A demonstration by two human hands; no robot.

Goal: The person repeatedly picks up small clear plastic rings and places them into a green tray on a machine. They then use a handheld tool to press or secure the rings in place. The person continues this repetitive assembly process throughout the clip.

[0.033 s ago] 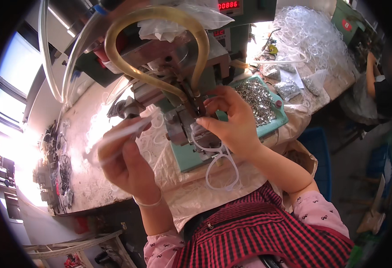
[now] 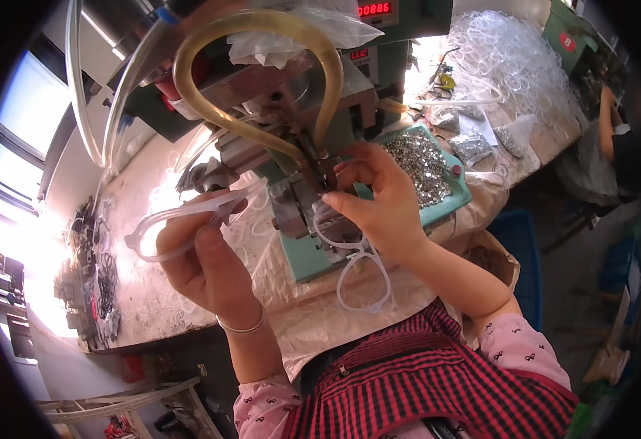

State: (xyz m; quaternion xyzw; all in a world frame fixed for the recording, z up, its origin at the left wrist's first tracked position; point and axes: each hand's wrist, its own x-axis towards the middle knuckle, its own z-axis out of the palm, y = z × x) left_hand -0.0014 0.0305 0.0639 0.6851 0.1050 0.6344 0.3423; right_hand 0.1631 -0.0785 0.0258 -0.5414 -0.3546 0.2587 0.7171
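Note:
My left hand [image 2: 218, 274] pinches a translucent whitish eyeglass frame [image 2: 178, 212], raised above the table left of the machine. My right hand [image 2: 390, 208] is at the working head of a metal bench machine [image 2: 285, 212], thumb and fingers closed around a second translucent eyeglass frame [image 2: 341, 280]. One rim of this frame sits under the thumb at the machine, while its other rim hangs free below. The right fingertips are partly hidden behind the machine's head. A yellowish hose [image 2: 183, 69] loops down to that head.
A green tray [image 2: 458, 199] with small metal parts [image 2: 419, 168] stands right of the machine. Behind it lie bags of parts [image 2: 470, 146] and a big heap of clear frames [image 2: 510, 62]. Dark cables [image 2: 106, 282] lie at the table's left end. Another person's arm [image 2: 607, 124] shows far right.
The eyeglass frame in my left hand was motion-blurred and now shows clearly, turned so its rim faces up more. My right hand and its frame stay in place.

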